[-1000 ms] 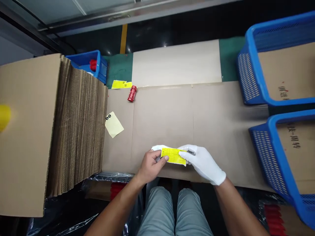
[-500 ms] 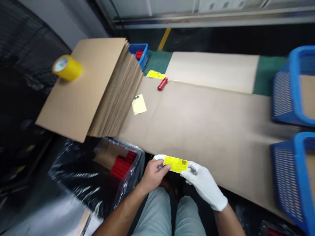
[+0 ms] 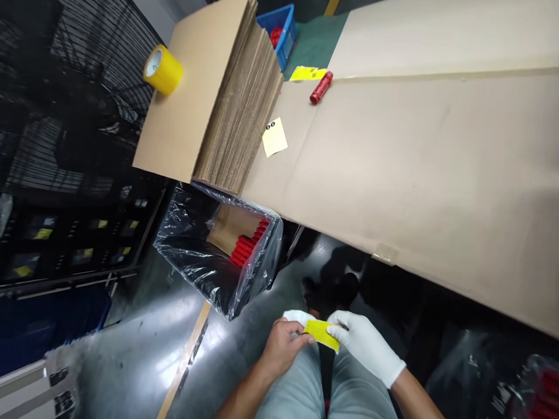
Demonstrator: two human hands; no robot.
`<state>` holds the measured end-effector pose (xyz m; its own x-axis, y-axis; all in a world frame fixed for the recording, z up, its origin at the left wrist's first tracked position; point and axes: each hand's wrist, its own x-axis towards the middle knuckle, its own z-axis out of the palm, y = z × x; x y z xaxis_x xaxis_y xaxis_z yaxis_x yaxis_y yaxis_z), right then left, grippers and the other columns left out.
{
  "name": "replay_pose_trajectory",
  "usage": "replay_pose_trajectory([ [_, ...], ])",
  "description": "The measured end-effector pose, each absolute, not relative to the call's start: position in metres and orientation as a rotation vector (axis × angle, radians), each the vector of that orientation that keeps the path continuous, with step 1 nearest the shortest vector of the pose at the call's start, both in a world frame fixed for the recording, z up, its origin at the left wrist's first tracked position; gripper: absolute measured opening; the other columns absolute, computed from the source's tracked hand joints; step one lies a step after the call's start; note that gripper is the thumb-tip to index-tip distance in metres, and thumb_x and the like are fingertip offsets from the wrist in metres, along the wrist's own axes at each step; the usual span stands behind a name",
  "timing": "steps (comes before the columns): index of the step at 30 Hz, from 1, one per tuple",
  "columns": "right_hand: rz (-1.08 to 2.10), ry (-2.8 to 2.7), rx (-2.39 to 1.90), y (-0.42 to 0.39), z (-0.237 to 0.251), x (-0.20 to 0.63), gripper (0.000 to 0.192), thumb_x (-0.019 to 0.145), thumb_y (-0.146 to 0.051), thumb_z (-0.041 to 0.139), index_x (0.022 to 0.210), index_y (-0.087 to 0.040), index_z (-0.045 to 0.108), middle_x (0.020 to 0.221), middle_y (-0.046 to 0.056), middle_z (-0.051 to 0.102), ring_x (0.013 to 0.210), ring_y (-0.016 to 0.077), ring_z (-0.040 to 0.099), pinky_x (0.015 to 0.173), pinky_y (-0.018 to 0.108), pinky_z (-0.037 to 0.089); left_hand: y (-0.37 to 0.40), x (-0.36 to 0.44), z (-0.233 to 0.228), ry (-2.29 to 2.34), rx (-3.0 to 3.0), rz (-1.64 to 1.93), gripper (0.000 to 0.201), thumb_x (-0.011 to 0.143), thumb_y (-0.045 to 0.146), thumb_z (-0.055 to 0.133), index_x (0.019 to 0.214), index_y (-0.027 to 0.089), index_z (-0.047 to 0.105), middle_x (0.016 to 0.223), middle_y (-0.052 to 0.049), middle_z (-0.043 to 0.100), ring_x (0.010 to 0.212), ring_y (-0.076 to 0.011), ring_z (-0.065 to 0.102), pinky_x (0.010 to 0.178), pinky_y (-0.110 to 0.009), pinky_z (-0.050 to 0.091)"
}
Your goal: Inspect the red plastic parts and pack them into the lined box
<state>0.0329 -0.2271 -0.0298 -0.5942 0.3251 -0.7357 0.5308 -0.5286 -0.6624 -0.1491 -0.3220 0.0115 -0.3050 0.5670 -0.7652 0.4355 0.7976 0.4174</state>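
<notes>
While our bare left hand [image 3: 283, 348] and gloved right hand [image 3: 367, 344] pinch opposite ends of 1 yellow label [image 3: 320, 333], each grip narrow on it, we hold it above our thighs [image 3: 298, 378], apart from the desk [image 3: 414, 157], where 1 red cylinder [image 3: 321, 88] lies

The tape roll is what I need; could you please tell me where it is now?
In the head view, the tape roll sits at the upper left, on the cardboard stack near its left edge.
</notes>
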Motion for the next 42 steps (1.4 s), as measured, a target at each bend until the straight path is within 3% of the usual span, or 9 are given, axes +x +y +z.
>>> replay_pose_trajectory([
  [11, -2.076, 1.594, 1.431, -0.292, -0.028, 0.05, 0.02, 0.08, -0.027, 0.048, 0.072, -0.019, 0.065, 0.076, 0.001, 0.067, 0.072, 0.0139, 0.058, 0.07, 0.026, 0.039, -0.378, -0.152, -0.005, 1.747, 0.858, 0.218, 0.005, 0.069, 0.02, 0.076, 0.069, 0.017, 0.072, 0.078, -0.004, 0.07, 0.084, -0.0228, 0.06, 0.085, -0.034, 0.043],
  [15, -1.927, 1.645, 1.77, -0.291, -0.05, 0.058, 0.028, 0.083, -0.037, 0.045, 0.085, -0.023, 0.069, 0.091, 0.003, 0.071, 0.087, 0.0182, 0.063, 0.085, 0.031, 0.043, -0.356, -0.177, -0.038, 1.628, 0.527, 0.545, 0.054, 0.067, 0.023, 0.081, 0.119, 0.019, 0.067, 0.111, -0.007, 0.068, 0.098, -0.0219, 0.06, 0.094, -0.036, 0.043],
  [17, -1.886, 1.66, 1.934, -0.283, -0.065, 0.055, 0.03, 0.083, -0.041, 0.045, 0.088, -0.024, 0.068, 0.096, 0.002, 0.071, 0.09, 0.0185, 0.063, 0.088, 0.031, 0.044, -0.331, -0.189, -0.069, 1.626, 0.06, 0.799, 0.065, 0.066, 0.02, 0.081, 0.127, 0.013, 0.059, 0.097, -0.01, 0.069, 0.08, -0.0194, 0.062, 0.084, -0.036, 0.049],
  [19, -1.908, 1.696, 1.965, -0.271, -0.082, 0.048, 0.029, 0.084, -0.042, 0.045, 0.088, -0.023, 0.068, 0.091, 0.002, 0.071, 0.08, 0.0168, 0.063, 0.081, 0.03, 0.046, -0.305, -0.199, -0.098, 1.572, -0.115, 0.93, 0.057, 0.079, 0.032, 0.071, 0.128, 0.007, 0.055, 0.091, -0.013, 0.067, 0.077, -0.0202, 0.063, 0.077, -0.036, 0.053],
  [21, -1.945, 1.794, 1.905, -0.257, -0.099, 0.038, 0.028, 0.085, -0.039, 0.044, 0.087, -0.022, 0.067, 0.085, 0.002, 0.069, 0.07, 0.015, 0.061, 0.076, 0.029, 0.046, -0.286, -0.207, -0.113, 1.516, -0.144, 1.115, 0.046, 0.092, 0.04, 0.051, 0.125, 0.008, 0.059, 0.1, -0.015, 0.067, 0.089, -0.0193, 0.065, 0.084, -0.032, 0.053],
  [26, -1.766, 2.215, 1.643, -0.215, -0.138, 0.004, 0.024, 0.087, -0.025, 0.044, 0.086, -0.02, 0.067, 0.091, 0.005, 0.069, 0.085, 0.0165, 0.062, 0.081, 0.028, 0.044, -0.28, -0.22, -0.075, 1.311, -0.282, 1.666, 0.032, 0.1, 0.028, 0.04, 0.114, 0.017, 0.067, 0.111, -0.009, 0.069, 0.11, -0.014, 0.063, 0.102, -0.028, 0.048],
  [33, -1.581, 2.659, 1.182, -0.165, -0.153, -0.086, 0.03, 0.093, -0.02, 0.038, 0.099, -0.018, 0.067, 0.103, 0.007, 0.068, 0.096, 0.0169, 0.062, 0.082, 0.026, 0.043, -0.298, -0.24, -0.027, 1.997, 0.36, 1.481, 0.025, 0.09, 0.026, 0.058, 0.112, 0.017, 0.067, 0.126, -0.007, 0.064, 0.123, -0.0199, 0.056, 0.11, -0.034, 0.041],
  [38, -1.256, 2.951, 0.857, -0.141, -0.145, -0.143, 0.034, 0.088, -0.01, 0.039, 0.107, -0.02, 0.065, 0.103, 0.008, 0.066, 0.091, 0.0207, 0.064, 0.069, 0.029, 0.04, -0.327, -0.247, -0.034, 2.492, 0.884, 0.649, 0.029, 0.085, 0.04, 0.064, 0.101, 0.018, 0.07, 0.104, -0.007, 0.07, 0.104, -0.0248, 0.064, 0.106, -0.043, 0.043],
  [42, -1.241, 3.01, 0.853, -0.133, -0.139, -0.163, 0.035, 0.091, -0.015, 0.036, 0.111, -0.018, 0.064, 0.105, 0.011, 0.067, 0.093, 0.0222, 0.064, 0.071, 0.03, 0.041, -0.328, -0.244, -0.058, 2.319, 1.055, 0.187, 0.047, 0.088, 0.037, 0.057, 0.131, 0.019, 0.06, 0.125, -0.01, 0.064, 0.114, -0.0275, 0.06, 0.103, -0.043, 0.046],
])
